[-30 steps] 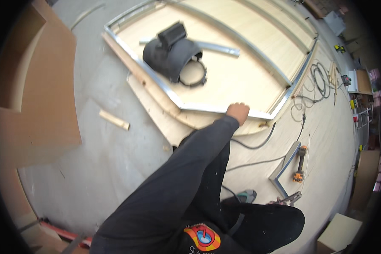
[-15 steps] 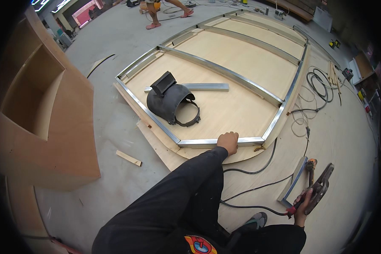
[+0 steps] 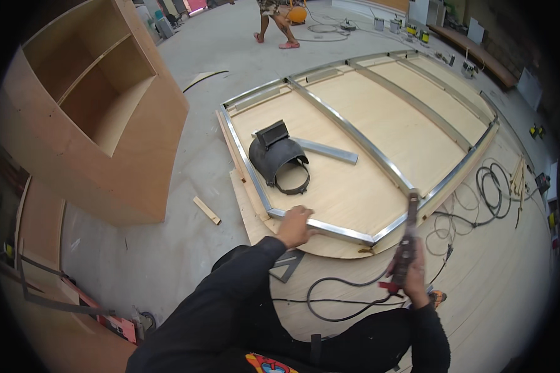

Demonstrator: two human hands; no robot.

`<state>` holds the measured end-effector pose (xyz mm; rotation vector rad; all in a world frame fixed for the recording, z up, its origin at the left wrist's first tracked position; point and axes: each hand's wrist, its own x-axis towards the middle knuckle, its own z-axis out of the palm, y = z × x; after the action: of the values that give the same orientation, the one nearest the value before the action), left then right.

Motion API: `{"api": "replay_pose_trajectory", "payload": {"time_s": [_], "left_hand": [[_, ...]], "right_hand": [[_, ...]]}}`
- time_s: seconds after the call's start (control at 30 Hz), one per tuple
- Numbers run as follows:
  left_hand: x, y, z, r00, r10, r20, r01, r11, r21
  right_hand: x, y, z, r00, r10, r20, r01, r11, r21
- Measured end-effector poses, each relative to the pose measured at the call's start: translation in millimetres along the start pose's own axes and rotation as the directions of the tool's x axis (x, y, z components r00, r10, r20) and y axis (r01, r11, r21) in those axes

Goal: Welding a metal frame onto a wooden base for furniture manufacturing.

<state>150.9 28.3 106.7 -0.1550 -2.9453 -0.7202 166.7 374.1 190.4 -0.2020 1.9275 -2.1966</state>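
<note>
My left hand (image 3: 295, 227) is closed over the near bar of a silvery metal frame (image 3: 342, 231), close to its left corner. The frame has several cross bars and lies on a pale plywood panel (image 3: 348, 180) with a rounded near end. In my right hand (image 3: 414, 273) is a dark, worn welding electrode holder (image 3: 406, 252), held upright by the frame's near right corner. A black cable (image 3: 336, 319) runs from its red lower end. On the panel rests a black welding helmet (image 3: 274, 155), partly covering a loose metal tube (image 3: 326, 150).
At left stands a curved wooden cabinet (image 3: 137, 149). A wood offcut (image 3: 206, 210) lies on the grey floor, and a triangular square (image 3: 286, 266) lies under my left forearm. Coiled cables (image 3: 494, 189) sit right of the panel. Another person's legs (image 3: 280, 28) show far back.
My left hand has slid leftward along the near bar. My right hand has raised the electrode holder from low at right toward the frame's corner. The view has turned, and the other person has moved.
</note>
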Motion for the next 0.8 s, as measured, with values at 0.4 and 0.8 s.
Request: {"api": "replay_pose_trajectory", "payload": {"time_s": [0.4, 0.8], "left_hand": [[-97.8, 39.4, -190.1, 0.393, -0.194, -0.899, 0.176, 0.975, -0.133], [-156.8, 37.1, -245.4, 0.902, -0.416, -0.118, 0.406, 0.909, -0.098]], "right_hand": [[-59.6, -4.7, 135.9, 0.808, 0.282, 0.517, -0.051, 0.908, -0.416], [-75.4, -29.5, 163.9, 0.599, 0.478, 0.643, 0.188, 0.696, -0.693]]}}
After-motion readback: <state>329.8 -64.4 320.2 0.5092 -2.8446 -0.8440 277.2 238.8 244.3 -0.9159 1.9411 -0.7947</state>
